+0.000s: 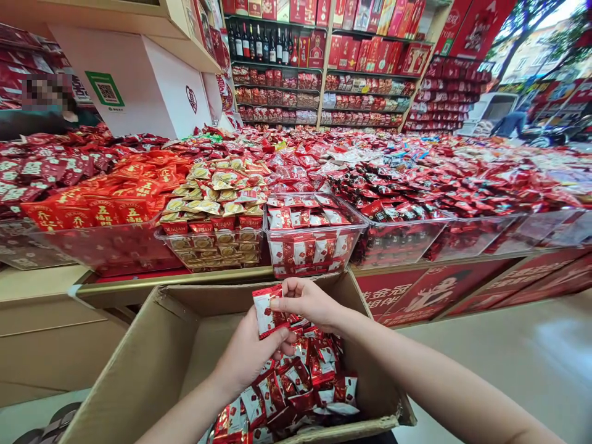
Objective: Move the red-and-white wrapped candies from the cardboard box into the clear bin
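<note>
A red and white candy packet is held upright between my two hands, above an open cardboard box. My left hand grips the packet's lower end, thumb in front. At its upper right edge, my right hand pinches it between thumb and fingers. Many loose packets of the same red and white kind lie heaped in the box, partly hidden by my forearms. Just beyond the box stands a clear plastic bin with similar packets stacked in rows.
Beside that bin are a bin of gold durian packets, orange-red packets and dark red packets. Shelves of bottles and boxes rise behind. A white pillar stands left. One person is at far left, another outside.
</note>
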A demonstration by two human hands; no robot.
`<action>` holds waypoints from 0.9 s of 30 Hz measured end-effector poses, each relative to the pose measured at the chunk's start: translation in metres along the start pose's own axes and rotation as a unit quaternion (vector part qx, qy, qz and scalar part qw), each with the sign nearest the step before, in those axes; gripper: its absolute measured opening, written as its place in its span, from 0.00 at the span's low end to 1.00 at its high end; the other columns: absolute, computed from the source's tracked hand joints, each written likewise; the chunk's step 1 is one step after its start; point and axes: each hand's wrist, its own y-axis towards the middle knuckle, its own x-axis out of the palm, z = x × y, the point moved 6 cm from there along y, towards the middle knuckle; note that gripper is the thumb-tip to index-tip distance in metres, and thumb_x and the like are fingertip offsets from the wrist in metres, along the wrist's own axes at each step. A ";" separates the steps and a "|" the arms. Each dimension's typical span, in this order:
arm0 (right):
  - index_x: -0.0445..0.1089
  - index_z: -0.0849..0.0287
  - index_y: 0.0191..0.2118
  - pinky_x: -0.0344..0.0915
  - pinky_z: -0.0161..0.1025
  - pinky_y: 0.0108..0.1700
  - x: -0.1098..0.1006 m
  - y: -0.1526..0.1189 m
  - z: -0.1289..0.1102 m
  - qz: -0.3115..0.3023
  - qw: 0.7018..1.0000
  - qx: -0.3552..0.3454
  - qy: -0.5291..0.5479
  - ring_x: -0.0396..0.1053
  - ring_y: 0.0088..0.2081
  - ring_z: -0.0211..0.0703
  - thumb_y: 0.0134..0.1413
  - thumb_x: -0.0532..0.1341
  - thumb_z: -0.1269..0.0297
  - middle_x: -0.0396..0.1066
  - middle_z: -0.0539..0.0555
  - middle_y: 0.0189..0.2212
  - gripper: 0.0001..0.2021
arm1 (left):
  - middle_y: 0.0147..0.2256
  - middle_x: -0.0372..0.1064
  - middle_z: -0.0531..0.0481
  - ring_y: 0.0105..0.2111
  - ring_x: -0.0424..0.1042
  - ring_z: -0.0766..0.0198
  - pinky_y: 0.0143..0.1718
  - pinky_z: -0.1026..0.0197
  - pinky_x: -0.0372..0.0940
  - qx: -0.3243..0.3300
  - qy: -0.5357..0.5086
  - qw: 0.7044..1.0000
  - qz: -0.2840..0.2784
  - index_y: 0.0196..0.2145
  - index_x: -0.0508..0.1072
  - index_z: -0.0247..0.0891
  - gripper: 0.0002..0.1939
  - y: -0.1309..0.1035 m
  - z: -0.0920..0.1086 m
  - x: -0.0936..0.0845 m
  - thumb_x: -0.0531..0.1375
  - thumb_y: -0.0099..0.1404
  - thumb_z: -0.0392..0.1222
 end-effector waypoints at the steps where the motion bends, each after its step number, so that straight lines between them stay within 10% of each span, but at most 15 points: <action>1: 0.62 0.62 0.24 0.56 0.32 0.27 -0.001 0.001 -0.003 0.004 0.999 -0.018 -0.036 0.59 0.23 0.32 0.36 0.64 0.57 0.63 0.47 0.20 0.15 | 0.25 0.72 0.53 0.23 0.72 0.64 0.22 0.65 0.62 -0.004 0.011 1.000 -0.009 0.42 0.58 0.37 0.17 -0.001 0.000 0.002 0.57 0.56 0.39; 11: 0.64 0.62 0.23 0.54 0.30 0.25 0.001 0.001 -0.018 0.034 0.952 -0.112 -0.283 0.55 0.23 0.32 0.48 0.56 0.57 0.60 0.48 0.19 0.13 | 0.22 0.73 0.50 0.20 0.70 0.68 0.17 0.70 0.52 -0.103 -0.001 0.991 -0.085 0.25 0.68 0.33 0.14 -0.005 -0.014 0.008 0.58 0.54 0.49; 27: 0.63 0.62 0.24 0.50 0.31 0.22 -0.008 -0.001 -0.018 0.037 0.972 -0.094 -0.213 0.50 0.20 0.31 0.46 0.57 0.55 0.56 0.46 0.17 0.14 | 0.23 0.74 0.50 0.21 0.69 0.68 0.22 0.68 0.58 -0.008 0.046 0.989 -0.138 0.26 0.73 0.34 0.18 -0.010 0.006 0.003 0.52 0.59 0.50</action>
